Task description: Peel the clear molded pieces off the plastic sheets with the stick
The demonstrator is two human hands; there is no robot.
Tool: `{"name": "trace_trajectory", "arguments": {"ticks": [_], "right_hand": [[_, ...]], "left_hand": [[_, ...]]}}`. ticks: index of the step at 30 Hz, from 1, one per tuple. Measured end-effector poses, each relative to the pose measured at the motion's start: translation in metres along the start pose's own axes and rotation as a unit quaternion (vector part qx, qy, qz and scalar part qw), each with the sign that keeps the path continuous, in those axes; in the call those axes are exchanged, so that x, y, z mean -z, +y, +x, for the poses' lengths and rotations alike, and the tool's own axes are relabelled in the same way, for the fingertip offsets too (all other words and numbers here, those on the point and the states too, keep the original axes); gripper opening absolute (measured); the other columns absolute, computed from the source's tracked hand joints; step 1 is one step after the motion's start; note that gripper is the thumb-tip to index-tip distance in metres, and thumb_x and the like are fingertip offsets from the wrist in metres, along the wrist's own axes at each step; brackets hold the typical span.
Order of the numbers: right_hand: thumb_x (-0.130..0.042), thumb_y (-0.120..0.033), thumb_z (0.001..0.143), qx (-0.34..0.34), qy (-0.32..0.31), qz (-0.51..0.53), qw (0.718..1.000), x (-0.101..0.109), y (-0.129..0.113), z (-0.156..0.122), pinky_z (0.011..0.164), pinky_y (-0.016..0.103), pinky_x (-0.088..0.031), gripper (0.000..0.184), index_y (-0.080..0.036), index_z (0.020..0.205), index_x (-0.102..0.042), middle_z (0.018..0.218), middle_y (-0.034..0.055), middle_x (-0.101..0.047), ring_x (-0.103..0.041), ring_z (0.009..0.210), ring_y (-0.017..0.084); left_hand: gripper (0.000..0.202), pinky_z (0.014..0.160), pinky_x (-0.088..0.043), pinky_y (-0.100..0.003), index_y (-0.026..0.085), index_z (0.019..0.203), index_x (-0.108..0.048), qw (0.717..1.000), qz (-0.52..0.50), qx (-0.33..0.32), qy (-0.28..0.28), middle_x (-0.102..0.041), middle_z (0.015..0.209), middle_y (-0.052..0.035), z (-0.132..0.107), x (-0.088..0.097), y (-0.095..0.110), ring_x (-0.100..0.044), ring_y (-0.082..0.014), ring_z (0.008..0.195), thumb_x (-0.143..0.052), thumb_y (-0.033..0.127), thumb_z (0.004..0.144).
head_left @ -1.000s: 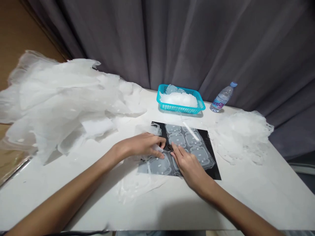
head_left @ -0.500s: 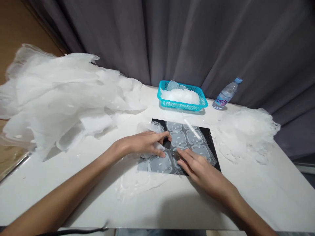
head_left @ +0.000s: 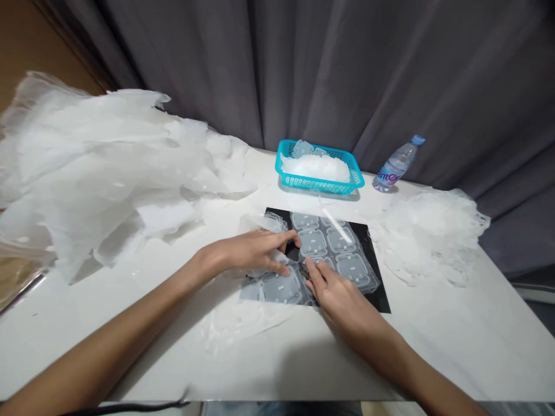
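A clear plastic sheet of moulded square pieces (head_left: 333, 248) lies on a black mat (head_left: 376, 292) in the middle of the white table (head_left: 455, 341). My left hand (head_left: 249, 251) rests on the sheet's left part, fingers curled and pinching a bit of the clear plastic. My right hand (head_left: 340, 294) lies on the sheet's near edge, its fingers stretched flat and pressing it down. The fingertips of both hands almost meet at the sheet's middle.
A turquoise basket (head_left: 318, 182) with clear plastic pieces stands behind the mat. A water bottle (head_left: 396, 164) lies to its right. A big heap of thin plastic film (head_left: 99, 173) fills the left, a smaller heap (head_left: 427, 234) the right. A grey curtain (head_left: 329, 69) hangs behind.
Both hands stay on the sheet with only small shifts; the right hand's fingers slid a little to the left along it. The view has moved slightly.
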State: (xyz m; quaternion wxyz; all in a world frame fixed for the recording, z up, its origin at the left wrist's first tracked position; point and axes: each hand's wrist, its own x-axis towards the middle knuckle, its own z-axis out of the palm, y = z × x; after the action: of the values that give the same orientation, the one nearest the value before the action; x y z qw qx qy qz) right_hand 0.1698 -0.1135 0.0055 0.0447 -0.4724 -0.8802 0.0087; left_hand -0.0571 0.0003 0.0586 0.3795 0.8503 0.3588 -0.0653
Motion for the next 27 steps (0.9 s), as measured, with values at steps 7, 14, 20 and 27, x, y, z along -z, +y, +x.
{"name": "trace_trajectory", "arguments": {"ticks": [7,14,20,27], "right_hand": [[-0.039,-0.003,0.102,0.014,0.043,-0.065,0.997,-0.008,-0.008,0.010,0.072,0.033,-0.065,0.052,-0.001,0.153,-0.048,0.115,0.0224,-0.072,-0.075,0.086,0.025],[-0.037,0.011,0.086,0.025,-0.018,-0.012,0.999,0.007,-0.006,0.015,0.086,0.040,-0.065,0.075,-0.001,0.160,-0.035,0.126,0.0240,-0.068,-0.072,0.108,0.029],[-0.035,0.001,0.099,-0.015,0.004,0.057,0.998,0.001,0.000,0.007,0.091,0.044,-0.064,0.065,-0.007,0.164,-0.028,0.138,0.0243,-0.064,-0.071,0.117,0.031],[-0.040,-0.031,0.111,-0.035,-0.009,0.164,0.986,0.019,0.017,-0.010,0.100,0.047,-0.061,0.048,-0.015,0.156,-0.046,0.143,0.0198,-0.065,-0.064,0.133,0.032]], "left_hand": [[0.064,0.086,-0.044,-0.030,0.024,0.143,-0.044,1.000,0.025,0.020,-0.001,-0.065,0.114,-0.0073,0.001,-0.001,0.001,-0.061,-0.0268,0.106,-0.063,0.056,0.092],[0.071,0.085,-0.045,-0.031,0.024,0.146,-0.037,0.999,0.017,0.029,0.009,-0.064,0.113,-0.0074,0.000,0.000,0.001,-0.062,-0.0265,0.103,-0.065,0.057,0.089],[0.055,0.074,-0.043,-0.028,0.021,0.124,-0.045,1.000,0.005,0.025,0.006,-0.065,0.106,-0.0062,-0.004,0.003,-0.005,-0.061,-0.0213,0.085,-0.071,0.051,0.086],[0.044,0.074,-0.041,-0.027,0.029,0.131,-0.061,0.999,0.020,-0.025,-0.019,-0.065,0.093,-0.0018,-0.005,0.005,-0.005,-0.062,-0.0215,0.085,-0.066,0.048,0.092]]}}
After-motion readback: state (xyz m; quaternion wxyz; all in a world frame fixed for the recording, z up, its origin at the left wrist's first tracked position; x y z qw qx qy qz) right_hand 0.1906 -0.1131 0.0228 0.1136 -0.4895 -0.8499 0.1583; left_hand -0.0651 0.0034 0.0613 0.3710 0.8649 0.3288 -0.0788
